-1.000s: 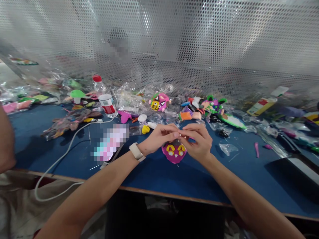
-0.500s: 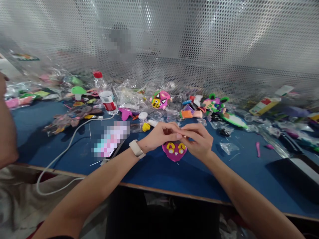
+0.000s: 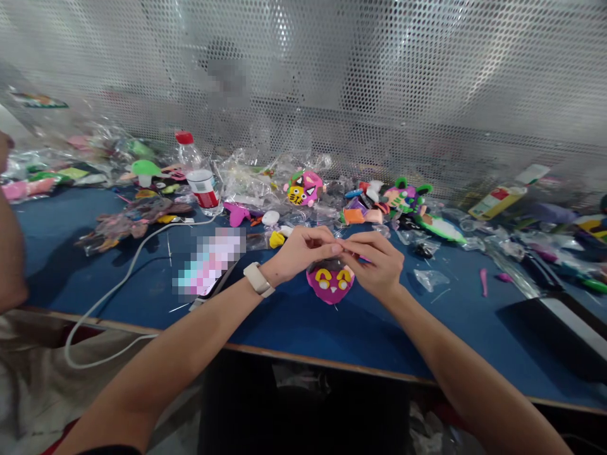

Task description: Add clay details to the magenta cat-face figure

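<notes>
My left hand and my right hand meet at the fingertips above the table, both closed in a pinch. A bit of purple clay shows between the fingers of my right hand. Whatever the left fingertips pinch is too small to make out. Just below them lies a purple clay face, with yellow arcs over white eyes and a small white nose. My hands cover part of its upper edge, where a dark grey patch shows.
Left of my hands lie a phone and a white cable. Behind are a bottle, a yellow clay lump, a tiger-faced clay piece and plastic bags. A black box sits right; another person's arm is far left.
My fingertips stay together with only a slight shift, and more purple now shows in my right hand. The whole view has moved slightly; the clay face lies in the same place.
</notes>
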`<move>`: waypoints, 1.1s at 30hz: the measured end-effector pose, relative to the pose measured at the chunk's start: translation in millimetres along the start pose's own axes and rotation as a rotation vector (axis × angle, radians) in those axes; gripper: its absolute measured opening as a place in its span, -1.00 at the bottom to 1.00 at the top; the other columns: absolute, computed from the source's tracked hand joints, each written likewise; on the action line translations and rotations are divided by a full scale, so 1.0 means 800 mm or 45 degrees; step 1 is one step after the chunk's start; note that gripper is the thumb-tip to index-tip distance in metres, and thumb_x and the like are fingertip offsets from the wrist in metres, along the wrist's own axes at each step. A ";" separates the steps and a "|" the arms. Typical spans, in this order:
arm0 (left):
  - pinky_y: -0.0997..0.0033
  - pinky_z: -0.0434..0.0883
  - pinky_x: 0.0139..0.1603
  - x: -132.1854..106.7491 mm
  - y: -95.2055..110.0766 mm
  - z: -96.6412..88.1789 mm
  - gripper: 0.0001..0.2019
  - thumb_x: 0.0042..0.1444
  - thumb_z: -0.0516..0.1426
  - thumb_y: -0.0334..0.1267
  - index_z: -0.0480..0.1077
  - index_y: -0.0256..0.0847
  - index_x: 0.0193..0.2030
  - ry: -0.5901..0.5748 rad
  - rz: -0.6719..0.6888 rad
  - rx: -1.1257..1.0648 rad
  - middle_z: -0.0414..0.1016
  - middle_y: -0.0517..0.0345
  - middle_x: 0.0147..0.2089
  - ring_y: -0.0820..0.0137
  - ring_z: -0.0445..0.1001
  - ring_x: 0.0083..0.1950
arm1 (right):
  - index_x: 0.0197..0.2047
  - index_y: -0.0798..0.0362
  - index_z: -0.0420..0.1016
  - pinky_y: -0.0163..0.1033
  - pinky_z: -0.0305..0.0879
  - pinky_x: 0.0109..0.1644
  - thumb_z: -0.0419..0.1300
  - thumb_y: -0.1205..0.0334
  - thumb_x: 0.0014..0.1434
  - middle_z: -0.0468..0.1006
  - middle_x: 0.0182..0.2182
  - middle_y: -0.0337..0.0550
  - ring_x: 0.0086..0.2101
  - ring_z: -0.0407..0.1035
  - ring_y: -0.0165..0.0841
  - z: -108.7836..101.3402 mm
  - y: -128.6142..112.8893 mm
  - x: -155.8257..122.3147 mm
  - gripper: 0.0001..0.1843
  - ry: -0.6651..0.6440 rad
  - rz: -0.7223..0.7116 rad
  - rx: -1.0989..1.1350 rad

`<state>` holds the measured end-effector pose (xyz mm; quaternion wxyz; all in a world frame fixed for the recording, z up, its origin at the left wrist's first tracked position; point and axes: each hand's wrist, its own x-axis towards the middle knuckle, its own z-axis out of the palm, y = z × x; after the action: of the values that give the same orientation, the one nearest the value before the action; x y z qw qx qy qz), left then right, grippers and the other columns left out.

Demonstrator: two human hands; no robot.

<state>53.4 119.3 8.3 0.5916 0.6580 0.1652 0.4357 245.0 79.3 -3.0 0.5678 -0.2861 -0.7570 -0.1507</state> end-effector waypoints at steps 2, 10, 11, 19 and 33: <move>0.44 0.40 -0.26 0.000 0.001 0.000 -0.66 0.12 0.41 0.05 0.65 -0.24 -0.30 -0.016 0.022 0.046 0.54 0.12 -0.29 0.50 0.43 -0.31 | 0.02 -0.23 0.71 -0.23 0.59 -0.27 0.41 0.34 0.26 0.69 -0.25 -0.23 -0.35 0.59 -0.35 0.000 0.002 0.000 -0.68 0.008 0.008 -0.034; 0.46 0.25 -0.38 0.002 0.005 -0.007 -0.65 0.20 0.35 0.05 0.63 -0.26 -0.27 -0.049 0.085 0.299 0.47 0.14 -0.28 0.54 0.33 -0.38 | 0.00 -0.20 0.71 -0.22 0.57 -0.28 0.40 0.38 0.27 0.68 -0.26 -0.21 -0.32 0.58 -0.34 0.001 0.003 0.002 -0.69 -0.001 0.004 -0.031; 0.46 0.26 -0.38 0.002 0.005 -0.007 -0.65 0.19 0.36 0.06 0.62 -0.26 -0.28 -0.043 0.081 0.300 0.46 0.14 -0.29 0.54 0.33 -0.38 | 0.02 -0.21 0.70 -0.23 0.57 -0.27 0.40 0.38 0.27 0.68 -0.25 -0.21 -0.32 0.58 -0.34 0.001 0.003 0.002 -0.67 -0.010 0.010 -0.021; 0.47 0.29 -0.34 0.002 0.003 -0.006 -0.63 0.14 0.38 0.08 0.62 -0.24 -0.25 -0.029 0.036 0.268 0.49 0.13 -0.27 0.51 0.35 -0.34 | -0.04 -0.26 0.73 -0.28 0.56 -0.32 0.39 0.39 0.26 0.66 -0.24 -0.24 -0.34 0.56 -0.39 0.000 0.008 -0.002 -0.68 0.002 0.046 -0.028; 0.46 0.28 -0.36 0.003 -0.002 -0.011 -0.68 0.15 0.39 0.03 0.64 -0.22 -0.25 -0.005 0.056 0.315 0.49 0.14 -0.30 0.52 0.35 -0.36 | -0.06 -0.17 0.70 -0.25 0.56 -0.31 0.38 0.41 0.26 0.65 -0.22 -0.22 -0.31 0.55 -0.37 -0.001 0.004 0.002 -0.72 -0.047 0.058 0.003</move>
<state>48.5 126.6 7.3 0.4965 0.7303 0.2021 0.4235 247.4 81.5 -1.8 0.5574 -0.3052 -0.7608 -0.1315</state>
